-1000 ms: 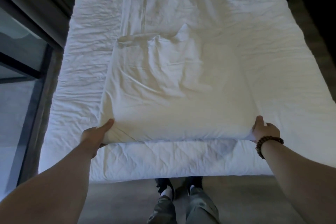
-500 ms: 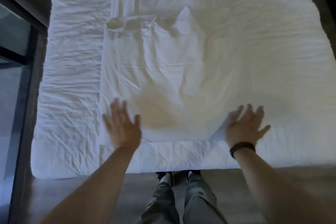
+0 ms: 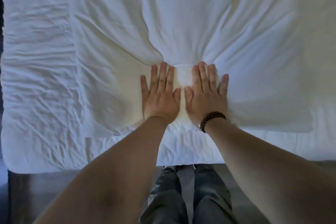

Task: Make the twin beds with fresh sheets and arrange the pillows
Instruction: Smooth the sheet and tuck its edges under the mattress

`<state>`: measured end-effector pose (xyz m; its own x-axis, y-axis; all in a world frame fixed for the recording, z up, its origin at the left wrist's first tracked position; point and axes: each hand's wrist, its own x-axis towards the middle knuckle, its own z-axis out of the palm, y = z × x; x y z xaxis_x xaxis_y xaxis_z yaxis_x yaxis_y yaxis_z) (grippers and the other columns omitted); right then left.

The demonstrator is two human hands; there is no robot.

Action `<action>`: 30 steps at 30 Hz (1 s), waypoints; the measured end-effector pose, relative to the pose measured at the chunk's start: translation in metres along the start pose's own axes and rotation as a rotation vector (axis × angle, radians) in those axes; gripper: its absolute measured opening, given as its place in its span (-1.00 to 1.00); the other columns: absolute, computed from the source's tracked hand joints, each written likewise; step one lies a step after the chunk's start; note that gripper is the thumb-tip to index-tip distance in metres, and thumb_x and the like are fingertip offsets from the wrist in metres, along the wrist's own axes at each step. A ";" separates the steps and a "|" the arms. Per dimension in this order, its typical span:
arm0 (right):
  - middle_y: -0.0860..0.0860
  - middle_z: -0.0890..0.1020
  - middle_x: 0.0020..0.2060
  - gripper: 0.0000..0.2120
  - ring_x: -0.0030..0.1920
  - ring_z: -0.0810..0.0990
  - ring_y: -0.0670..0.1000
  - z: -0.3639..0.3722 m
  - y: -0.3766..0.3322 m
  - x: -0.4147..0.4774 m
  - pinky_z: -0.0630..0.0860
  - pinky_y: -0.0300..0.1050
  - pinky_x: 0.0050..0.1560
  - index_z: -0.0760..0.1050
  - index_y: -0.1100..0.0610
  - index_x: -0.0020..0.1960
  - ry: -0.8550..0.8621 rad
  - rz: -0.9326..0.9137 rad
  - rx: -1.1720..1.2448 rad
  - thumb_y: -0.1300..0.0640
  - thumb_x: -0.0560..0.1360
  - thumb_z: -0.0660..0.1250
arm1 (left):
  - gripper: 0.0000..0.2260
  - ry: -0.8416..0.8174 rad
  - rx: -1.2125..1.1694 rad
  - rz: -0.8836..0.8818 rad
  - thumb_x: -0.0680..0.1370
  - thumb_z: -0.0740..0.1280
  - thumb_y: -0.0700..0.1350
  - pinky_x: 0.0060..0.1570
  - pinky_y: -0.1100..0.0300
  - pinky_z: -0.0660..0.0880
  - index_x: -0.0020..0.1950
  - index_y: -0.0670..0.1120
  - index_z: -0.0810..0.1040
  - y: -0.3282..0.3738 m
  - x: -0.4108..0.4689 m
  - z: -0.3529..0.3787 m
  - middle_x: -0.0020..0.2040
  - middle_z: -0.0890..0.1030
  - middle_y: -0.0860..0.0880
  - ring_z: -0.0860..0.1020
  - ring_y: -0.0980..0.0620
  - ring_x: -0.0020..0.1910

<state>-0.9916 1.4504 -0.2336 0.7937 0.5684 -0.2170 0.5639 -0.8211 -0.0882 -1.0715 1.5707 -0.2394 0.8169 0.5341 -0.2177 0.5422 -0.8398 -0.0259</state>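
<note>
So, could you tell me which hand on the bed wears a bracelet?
The right hand: a brown beaded bracelet circles its wrist, while the left hand has a bare wrist.

White sheet [image 3: 190, 20], spread flat on the bed [image 3: 36, 82] under both palms. Creases fan outward from a small bunched fold just past the fingertips of the left hand [image 3: 161, 97] and right hand [image 3: 204, 98], which lie flat on it side by side. The sheet's near edge runs just behind the wrists, parallel to the bed's near edge. Its left edge lies well to the left of the left hand; beyond it, a strip of crinkled white mattress cover is exposed.
</note>
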 end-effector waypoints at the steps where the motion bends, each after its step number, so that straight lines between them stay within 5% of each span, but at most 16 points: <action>1: -0.05 -0.14 0.62 -0.38 0.60 -0.25 0.03 -0.003 0.002 -0.001 -0.24 0.28 0.54 -0.14 0.06 0.64 -0.013 -0.012 0.003 -0.15 0.66 -0.13 | -0.40 -0.013 -0.022 0.020 0.67 -0.14 0.18 0.55 -0.18 -0.27 0.65 -0.01 -0.22 -0.005 -0.002 -0.003 0.65 -0.25 0.02 -0.27 -0.03 0.62; 6: -0.03 -0.18 0.62 -0.37 0.60 -0.25 -0.01 -0.023 0.027 -0.014 -0.23 0.17 0.57 -0.18 0.07 0.64 -0.057 0.013 -0.020 -0.17 0.65 -0.18 | -0.37 -0.027 -0.056 0.055 0.67 -0.07 0.20 0.58 -0.07 -0.19 0.66 -0.04 -0.19 -0.041 -0.018 -0.016 0.66 -0.18 0.02 -0.20 0.00 0.63; 14: 0.00 -0.24 0.61 -0.31 0.60 -0.26 0.03 -0.035 0.123 -0.032 -0.21 0.23 0.55 -0.27 0.12 0.62 -0.107 0.581 0.102 -0.20 0.60 -0.30 | -0.34 -0.040 -0.212 -0.534 0.65 -0.11 0.25 0.56 -0.09 -0.28 0.65 -0.02 -0.23 -0.093 -0.041 -0.020 0.66 -0.20 0.03 -0.22 0.01 0.62; 20: 0.01 -0.22 0.61 -0.31 0.60 -0.22 0.06 -0.021 0.134 -0.028 -0.17 0.20 0.57 -0.28 0.12 0.62 -0.094 0.650 0.235 -0.22 0.61 -0.30 | -0.17 -0.028 -0.407 -1.017 0.54 -0.19 0.44 0.57 -0.14 -0.10 0.66 -0.04 -0.17 -0.110 -0.029 -0.007 0.66 -0.08 -0.07 -0.02 -0.09 0.63; 26: 0.01 -0.17 0.62 -0.36 0.61 -0.18 0.05 0.010 0.140 -0.025 -0.14 0.17 0.57 -0.25 0.12 0.63 0.005 0.600 0.264 -0.17 0.65 -0.24 | -0.23 0.108 -0.473 -0.998 0.57 -0.10 0.39 0.51 -0.07 0.11 0.65 -0.05 -0.01 -0.114 -0.028 0.024 0.60 0.21 -0.13 0.24 -0.14 0.54; 30: -0.01 -0.18 0.62 -0.37 0.61 -0.18 0.04 0.026 0.144 -0.024 -0.16 0.14 0.57 -0.24 0.10 0.63 0.024 0.567 0.268 -0.17 0.65 -0.23 | -0.22 0.128 -0.482 -0.981 0.57 -0.13 0.39 0.52 -0.08 0.10 0.65 -0.06 -0.02 -0.111 -0.026 0.045 0.59 0.22 -0.16 0.22 -0.16 0.54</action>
<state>-0.9350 1.3170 -0.2667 0.9592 0.0385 -0.2801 -0.0211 -0.9781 -0.2069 -1.1616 1.6457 -0.2748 -0.0118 0.9783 -0.2069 0.9640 0.0661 0.2575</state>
